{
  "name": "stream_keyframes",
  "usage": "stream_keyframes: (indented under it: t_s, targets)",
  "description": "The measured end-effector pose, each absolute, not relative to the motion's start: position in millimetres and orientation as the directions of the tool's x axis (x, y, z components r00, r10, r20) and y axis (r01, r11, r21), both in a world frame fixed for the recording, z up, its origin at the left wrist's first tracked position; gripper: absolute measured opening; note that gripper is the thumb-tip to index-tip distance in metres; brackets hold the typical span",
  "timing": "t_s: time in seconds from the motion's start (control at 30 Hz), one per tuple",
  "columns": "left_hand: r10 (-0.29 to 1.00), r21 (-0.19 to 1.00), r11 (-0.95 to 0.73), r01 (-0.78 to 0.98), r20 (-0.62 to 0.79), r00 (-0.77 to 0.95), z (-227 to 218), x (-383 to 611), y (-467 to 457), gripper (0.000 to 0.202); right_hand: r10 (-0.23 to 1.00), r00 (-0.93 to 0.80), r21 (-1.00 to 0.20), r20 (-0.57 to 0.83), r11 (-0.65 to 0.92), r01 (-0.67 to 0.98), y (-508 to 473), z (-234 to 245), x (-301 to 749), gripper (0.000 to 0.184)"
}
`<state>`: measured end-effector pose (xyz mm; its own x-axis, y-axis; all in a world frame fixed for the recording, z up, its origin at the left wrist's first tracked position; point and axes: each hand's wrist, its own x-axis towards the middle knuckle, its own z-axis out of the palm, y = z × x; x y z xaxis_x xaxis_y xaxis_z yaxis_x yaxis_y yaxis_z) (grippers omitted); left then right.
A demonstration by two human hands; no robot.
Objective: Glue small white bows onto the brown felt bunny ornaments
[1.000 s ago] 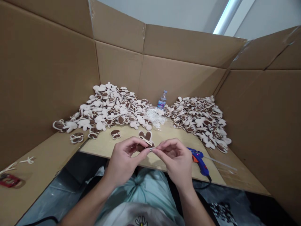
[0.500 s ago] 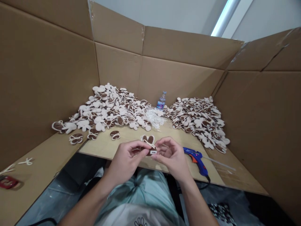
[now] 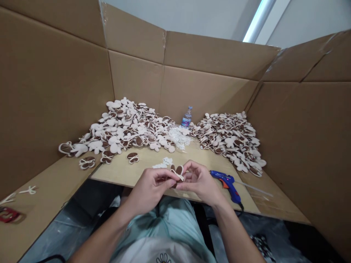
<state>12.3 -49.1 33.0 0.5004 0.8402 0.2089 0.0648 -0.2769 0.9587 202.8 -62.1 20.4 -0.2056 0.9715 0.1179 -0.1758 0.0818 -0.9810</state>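
Between my hands is a small felt bunny-shaped piece (image 3: 178, 170), brown on a cream backing, with a cream string bow across its middle. My left hand (image 3: 153, 184) pinches its left side between thumb and fingers. My right hand (image 3: 199, 180) is closed on its right side, the fingertips covering the lower part and the label there. Just beyond the fingers, small white labels (image 3: 164, 162) lie on the board. A blue glue gun (image 3: 229, 184) with an orange trigger rests to the right of my right hand.
Large heaps of similar felt pieces stand at the back left (image 3: 128, 126) and back right (image 3: 230, 137). Between them are a water bottle (image 3: 186, 117) and a pile of white labels (image 3: 179, 138). Cardboard walls (image 3: 208, 89) enclose the table. A red tool (image 3: 8, 214) lies far left.
The felt piece has shifted slightly right and lower, uncovering white labels behind it. My right fingers have closed over its lower label. The whole view has drifted a little.
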Motion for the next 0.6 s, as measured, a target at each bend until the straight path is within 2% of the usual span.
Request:
stream_keyframes:
  t_s: [0.17, 0.33, 0.6]
  targets:
    - [0.856, 0.959, -0.277, 0.069, 0.213, 0.471, 33.0, 13.4, -48.8, 0.012, 0.958, -0.271, -0.97, 0.1, 0.033, -0.241, -64.1, 19.8, 205.5, 0.053]
    - [0.861, 0.958, -0.28, 0.059, 0.224, 0.457, 31.5, 14.0, -49.5, 0.013, 0.965, -0.204, -0.961, 0.167, 0.113, -0.253, -63.9, 19.5, 201.6, 0.036]
    - [0.88, 0.965, -0.26, 0.034, 0.223, 0.42, 28.5, 18.6, -49.0, 0.013, 0.957, -0.148, -0.94, 0.25, 0.203, -0.274, -65.6, 15.7, 195.7, 0.029]
